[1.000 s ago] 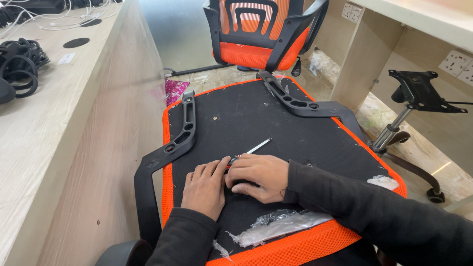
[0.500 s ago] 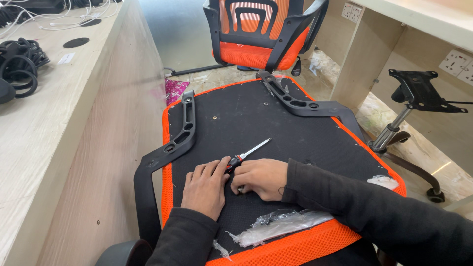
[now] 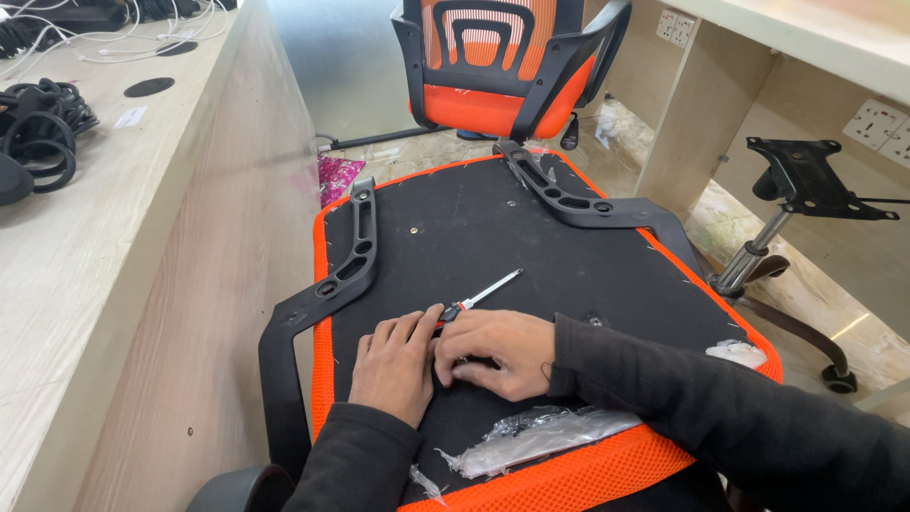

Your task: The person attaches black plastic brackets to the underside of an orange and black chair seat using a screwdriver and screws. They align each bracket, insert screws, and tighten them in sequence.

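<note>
2 hands rest on the upturned seat base (image 3: 531, 237). Right hand (image 3: 498, 351) curls closed on a red-handled screwdriver (image 3: 479, 299) lying near the base's middle; left hand (image 3: 398, 365) lies flat, fingers extended – touching it. Advisable: steady the base, keep the screwdriver low.

Soft daylight is filling the sharp frame (no blur), glinting off the floor (image 3: 858, 327), edges bowing slightly outward.
</note>
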